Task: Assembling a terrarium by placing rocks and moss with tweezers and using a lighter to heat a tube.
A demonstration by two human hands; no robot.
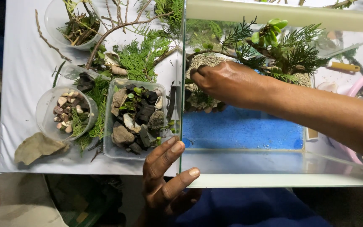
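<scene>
The glass tank takes the right part of the view, its long axis running from 9 o'clock to 3 o'clock, with its open top toward the camera. Inside, a layer of blue sand covers the near floor, and at 12 o'clock from it a mound of grey gravel carries small rocks and green conifer sprigs.

The right hand reaches into the tank from 3 o'clock, fingers curled down and pointing to 9 o'clock, at the left end of the mound. It seems to press or pinch something small there, but the fingertips are hidden, so I cannot tell if it holds anything. The left hand rests at the near left corner of the tank, fingers spread and flat against the glass, grasping nothing.

I judge the step in hand to be arranging the planting at the mound; the next move calls for a light touch, so the gravel does not slide onto the sand.

Outside, at 9 o'clock, stand a clear tray of dark stones, a round cup of pebbles, a flat brown rock and bare branches on the white table.
</scene>
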